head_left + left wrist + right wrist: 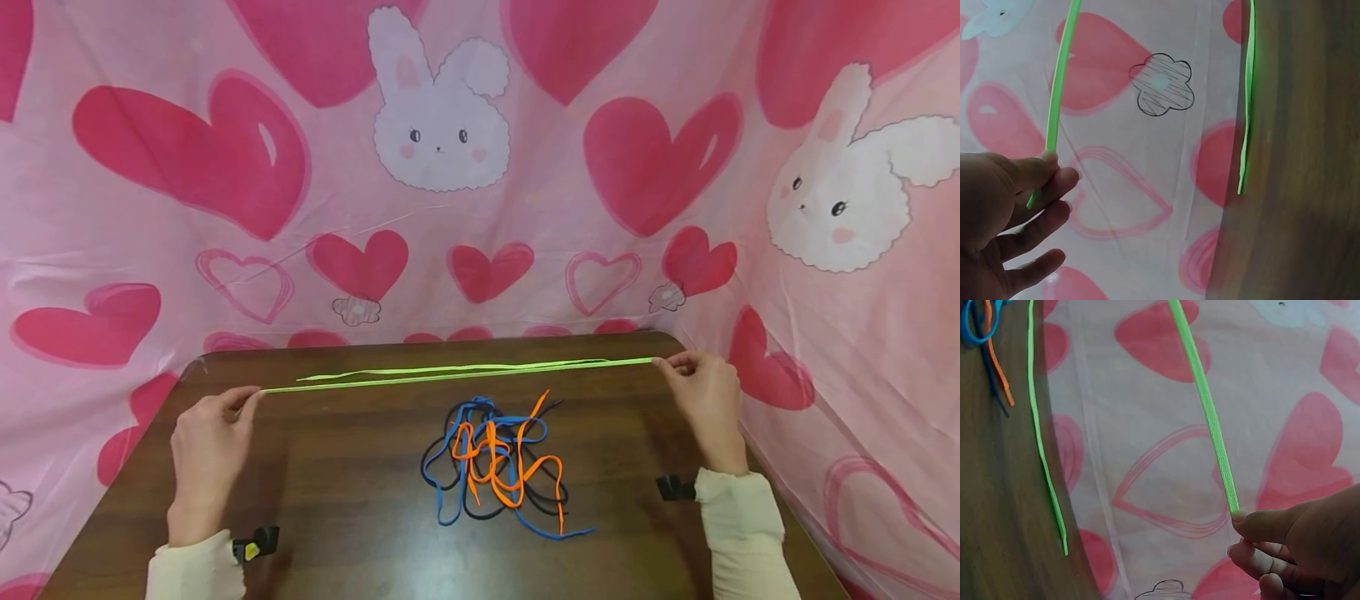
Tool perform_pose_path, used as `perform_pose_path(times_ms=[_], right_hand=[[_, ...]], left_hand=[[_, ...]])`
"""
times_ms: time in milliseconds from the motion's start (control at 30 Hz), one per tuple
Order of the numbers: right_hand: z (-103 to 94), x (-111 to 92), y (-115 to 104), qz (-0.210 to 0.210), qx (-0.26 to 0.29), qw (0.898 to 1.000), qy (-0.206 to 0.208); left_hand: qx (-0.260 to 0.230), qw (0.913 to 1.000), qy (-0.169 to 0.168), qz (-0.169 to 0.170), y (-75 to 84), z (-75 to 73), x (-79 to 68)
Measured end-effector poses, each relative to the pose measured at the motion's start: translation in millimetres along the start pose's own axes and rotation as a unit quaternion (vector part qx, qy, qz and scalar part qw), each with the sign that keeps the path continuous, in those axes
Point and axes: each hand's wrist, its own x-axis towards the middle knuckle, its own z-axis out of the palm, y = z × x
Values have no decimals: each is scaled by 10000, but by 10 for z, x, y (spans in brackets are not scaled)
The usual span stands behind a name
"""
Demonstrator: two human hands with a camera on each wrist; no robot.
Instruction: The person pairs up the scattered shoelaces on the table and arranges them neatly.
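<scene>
A bright green flat shoelace point(337, 385) is stretched almost straight across the back of the table. My left hand point(213, 442) pinches one end between thumb and index finger; in the left wrist view a short tip point(1032, 201) pokes out below the pinch. The other end is pinched by the thumb and fingers of my right hand point(708, 408). Just behind the taut lace, a second green shoelace point(420, 369) lies on the wood, its ends loose in both wrist views. Nearer me rests a loose tangle of an orange shoelace point(560, 487), a blue shoelace point(551, 535) and a black shoelace point(480, 516).
The dark brown wooden table point(352, 483) has rounded back corners. A pink cloth point(547, 275) printed with hearts and rabbits hangs behind it and along the sides. Small black devices are worn at the left wrist point(264, 539) and right wrist point(675, 488).
</scene>
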Motion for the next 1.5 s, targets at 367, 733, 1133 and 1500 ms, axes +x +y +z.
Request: perform_pose_path(times_ms=[367,733,1133,1500], right_hand=[[129,82,152,-284,-329,9985,-324],[350,264,227,-664,-613,9951,-395],[631,341,305,-478,-841,9914,-877],[871,410,471,-98,-894,9803,-1756]], left_hand=[[32,9995,-302,60,-100,88,-8],[134,9985,-529,88,-217,193,104],[266,9963,-819,48,-302,338,182],[417,9897,-1324,-347,-369,450,211]])
